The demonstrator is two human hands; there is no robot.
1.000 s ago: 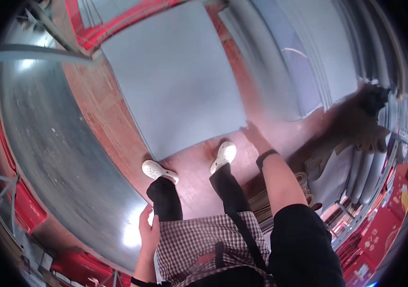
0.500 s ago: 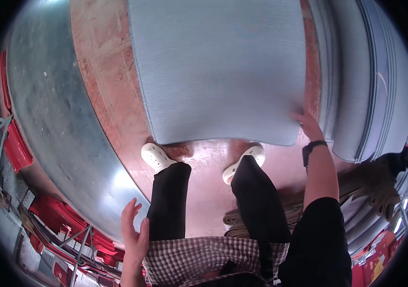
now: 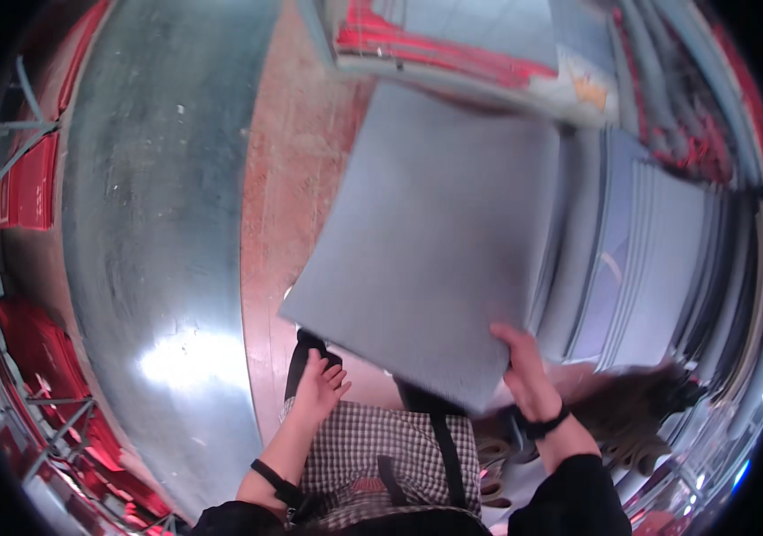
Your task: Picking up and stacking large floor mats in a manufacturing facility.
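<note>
Counting two bare hands: left hand (image 3: 321,386) and right hand (image 3: 533,380). Counting one large grey mat (image 3: 426,232) between them and beyond, lifted in front of the body, tilted, partly blurred. With right hand, gripping mat at right edge, just above near right corner, thumb laid over top face; cannot tell how far fingers reach underneath. With left hand, holding nothing: loosely spread, fingers a little curled, just below near edge of mat, apart from it. Also counting one dark band (image 3: 549,423) on each wrist, one checked apron (image 3: 355,451), one long grey-green strip (image 3: 158,179) along left, with reddish floor (image 3: 288,161) beside it. At right, seeing several grey mats in a row (image 3: 658,259); too overlapped to count. At top, seeing one red-edged stack (image 3: 444,55).

Versus half a second ago: mat raised off its place ahead of the shoes, turned askew, near edge now crossing in front of legs. Then showing two white shoes, now only a sliver of one at mat's left edge. Right hand brought closer to body; left hand empty both times. View swung too, bringing red-edged stack into sight.
</note>
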